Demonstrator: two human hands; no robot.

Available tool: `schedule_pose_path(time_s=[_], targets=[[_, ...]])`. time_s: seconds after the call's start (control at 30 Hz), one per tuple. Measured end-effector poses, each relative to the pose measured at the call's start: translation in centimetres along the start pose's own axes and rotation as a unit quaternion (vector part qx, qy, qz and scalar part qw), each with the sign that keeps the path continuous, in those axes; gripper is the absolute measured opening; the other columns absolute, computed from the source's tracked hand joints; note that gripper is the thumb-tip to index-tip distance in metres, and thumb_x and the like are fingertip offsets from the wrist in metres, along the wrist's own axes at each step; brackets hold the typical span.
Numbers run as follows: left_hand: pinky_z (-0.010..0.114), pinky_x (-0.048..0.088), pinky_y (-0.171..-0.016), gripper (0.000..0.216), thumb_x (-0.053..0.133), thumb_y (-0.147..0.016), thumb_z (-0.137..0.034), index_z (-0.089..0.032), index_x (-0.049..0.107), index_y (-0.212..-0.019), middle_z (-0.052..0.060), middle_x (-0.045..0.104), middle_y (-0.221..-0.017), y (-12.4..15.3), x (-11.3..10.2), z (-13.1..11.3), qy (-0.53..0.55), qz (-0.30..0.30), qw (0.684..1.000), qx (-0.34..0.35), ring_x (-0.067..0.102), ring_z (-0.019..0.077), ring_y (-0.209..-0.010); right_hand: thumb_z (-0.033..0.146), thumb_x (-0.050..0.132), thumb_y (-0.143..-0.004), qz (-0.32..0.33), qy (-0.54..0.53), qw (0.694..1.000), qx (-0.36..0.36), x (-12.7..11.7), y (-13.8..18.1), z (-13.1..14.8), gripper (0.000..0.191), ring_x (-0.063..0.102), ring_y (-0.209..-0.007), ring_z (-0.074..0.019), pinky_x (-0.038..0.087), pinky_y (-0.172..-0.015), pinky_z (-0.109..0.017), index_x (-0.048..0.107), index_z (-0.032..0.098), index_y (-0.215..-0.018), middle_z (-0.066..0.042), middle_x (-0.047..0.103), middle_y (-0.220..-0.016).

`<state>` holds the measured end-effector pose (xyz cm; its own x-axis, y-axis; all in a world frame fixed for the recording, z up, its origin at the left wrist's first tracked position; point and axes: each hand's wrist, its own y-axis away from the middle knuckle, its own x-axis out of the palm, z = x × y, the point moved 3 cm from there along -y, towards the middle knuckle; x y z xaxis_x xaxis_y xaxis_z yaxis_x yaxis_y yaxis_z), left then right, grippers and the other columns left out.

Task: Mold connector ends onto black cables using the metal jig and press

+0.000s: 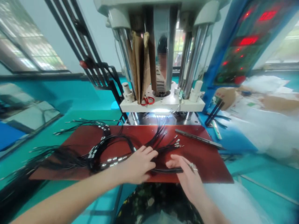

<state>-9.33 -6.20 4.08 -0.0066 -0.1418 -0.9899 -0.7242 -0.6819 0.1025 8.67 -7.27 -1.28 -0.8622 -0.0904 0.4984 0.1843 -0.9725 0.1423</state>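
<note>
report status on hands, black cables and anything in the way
Left hand over black cables, grip unclear. Right hand close by, contact unclear. Cables spread across red board. Dark bar beyond right hand, seemingly not in the way.

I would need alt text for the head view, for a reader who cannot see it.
A person's left hand is over black cables on a reddish board, with the right hand close by. Behind the board stands a large machine; a red-lit panel is at the picture's right.
</note>
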Motion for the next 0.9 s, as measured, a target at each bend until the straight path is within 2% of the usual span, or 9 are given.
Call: schedule_pose_path(time_s=[0.1,0.17,0.23,0.3,0.37,0.47,0.6,0.77,0.9], targets=[[0.035,0.042,-0.080,0.040,0.058,-0.072,-0.041,-0.016,0.057,-0.104,0.009,0.056,-0.103,-2.8,0.1,-2.2,0.233,0.030,0.972,0.010,0.053,0.0206,-0.089,0.036,0.051,-0.085,0.038,0.127,0.990,-0.039,0.0,-0.6,0.8,0.024,0.056,-0.098,-0.0224,0.037,-0.094,-0.041,0.065,0.021,-0.097,-0.007,0.066,-0.100],[0.024,0.045,-0.064,0.035,0.045,-0.081,-0.040,-0.017,0.054,-0.106,0.003,0.059,-0.083,-4.7,0.3,-3.3,0.402,0.088,0.911,0.010,0.055,0.0119,-0.067,0.036,0.052,-0.084,0.091,0.168,0.980,-0.046,-0.2,-1.0,1.3,0.027,0.054,-0.103,-0.0241,0.039,-0.093,-0.042,0.062,0.023,-0.105,-0.008,0.062,-0.110],[0.019,0.041,-0.052,0.029,0.038,-0.084,-0.037,-0.017,0.056,-0.093,-0.003,0.053,-0.064,-6.4,0.7,-3.7,0.494,0.101,0.864,-0.018,0.049,0.0071,-0.050,0.038,0.052,-0.083,0.125,0.131,0.983,-0.041,-1.0,-1.5,2.1,0.038,0.053,-0.106,-0.0263,0.044,-0.088,-0.045,0.054,0.025,-0.118,-0.009,0.057,-0.118],[0.018,0.037,-0.047,0.027,0.042,-0.082,-0.038,-0.015,0.055,-0.080,-0.005,0.047,-0.055,-7.7,1.3,-3.5,0.519,0.078,0.850,-0.056,0.045,0.0063,-0.045,0.039,0.048,-0.084,0.113,0.070,0.988,-0.076,-2.0,-2.2,3.5,0.045,0.050,-0.111,-0.0269,0.043,-0.090,-0.047,0.045,0.026,-0.126,-0.009,0.054,-0.122],[0.019,0.037,-0.046,0.027,0.047,-0.078,-0.040,-0.015,0.054,-0.076,-0.004,0.048,-0.053,-8.6,2.3,-3.3,0.528,0.068,0.843,-0.080,0.045,0.0070,-0.045,0.038,0.046,-0.086,0.084,0.085,0.985,-0.128,-2.9,-2.8,5.1,0.042,0.045,-0.117,-0.0248,0.034,-0.099,-0.045,0.045,0.026,-0.126,-0.008,0.053,-0.124],[0.021,0.037,-0.046,0.024,0.048,-0.077,-0.036,-0.013,0.056,-0.079,-0.002,0.051,-0.058,-9.8,3.4,-3.5,0.546,0.070,0.831,-0.083,0.045,0.0078,-0.046,0.037,0.046,-0.087,0.091,0.250,0.955,-0.132,-2.8,-3.5,6.7,0.034,0.044,-0.117,-0.0216,0.028,-0.104,-0.040,0.054,0.026,-0.118,-0.006,0.054,-0.123],[0.020,0.035,-0.045,0.016,0.044,-0.076,-0.025,-0.013,0.055,-0.080,-0.002,0.051,-0.060,-11.4,3.9,-4.3,0.561,0.052,0.824,-0.069,0.042,0.0069,-0.045,0.041,0.042,-0.088,0.138,0.374,0.915,-0.052,-1.8,-4.4,6.5,0.035,0.052,-0.108,-0.0205,0.037,-0.097,-0.037,0.058,0.022,-0.114,-0.006,0.058,-0.118],[0.019,0.032,-0.044,0.020,0.040,-0.076,-0.021,-0.014,0.047,-0.058,-0.001,0.047,-0.053,-12.5,4.0,-4.6,0.563,0.004,0.825,-0.048,0.041,0.0063,-0.044,0.040,0.047,-0.085,0.069,0.498,0.860,-0.089,-1.8,-5.8,5.7,0.032,0.055,-0.102,-0.0232,0.037,-0.094,-0.040,0.062,0.022,-0.106,-0.006,0.062,-0.110],[0.018,0.025,-0.038,0.015,0.047,-0.075,-0.028,-0.014,0.049,-0.068,-0.004,0.044,-0.052,-12.8,4.2,-3.5,0.665,-0.016,0.741,-0.092,0.033,0.0043,-0.038,0.037,0.041,-0.087,0.026,0.507,0.849,-0.146,-3.9,-7.3,7.1,0.032,0.054,-0.103,-0.0211,0.038,-0.093,-0.037,0.061,0.020,-0.106,-0.006,0.061,-0.111]])
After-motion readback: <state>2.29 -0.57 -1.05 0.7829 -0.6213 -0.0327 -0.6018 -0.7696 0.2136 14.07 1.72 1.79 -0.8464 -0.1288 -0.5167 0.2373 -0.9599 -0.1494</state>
